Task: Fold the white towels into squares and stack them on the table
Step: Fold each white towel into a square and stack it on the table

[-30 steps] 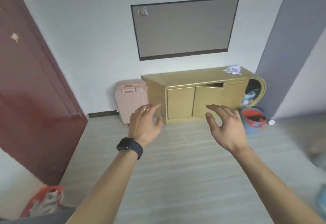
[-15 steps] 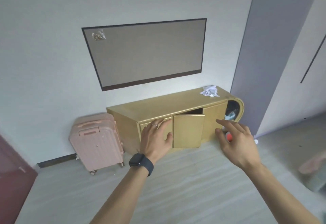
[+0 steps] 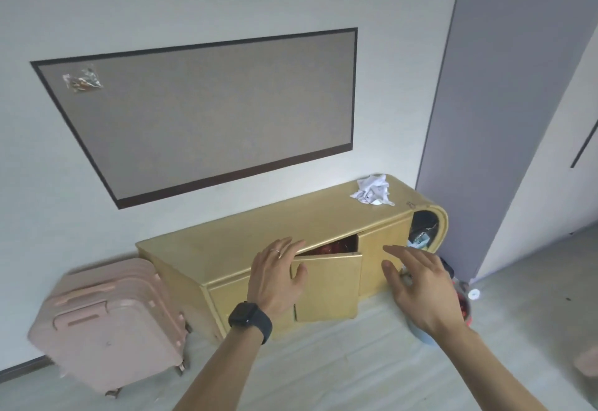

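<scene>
No white towel and no table are in sight. A crumpled white item, cloth or paper, lies on the right end of a low yellow cabinet. My left hand, with a ring and a black watch on the wrist, is held out with relaxed fingers in front of the cabinet's half-open door. My right hand is held out too, fingers spread and empty, in front of the cabinet's right door.
A pink suitcase stands on the floor left of the cabinet. A blue bucket with red contents sits behind my right hand. A grey framed panel hangs on the wall. A grey column rises at the right.
The view has swung right and drawn closer to the cabinet; the dark red door has left the frame. Both hands stay outstretched, open and empty.
</scene>
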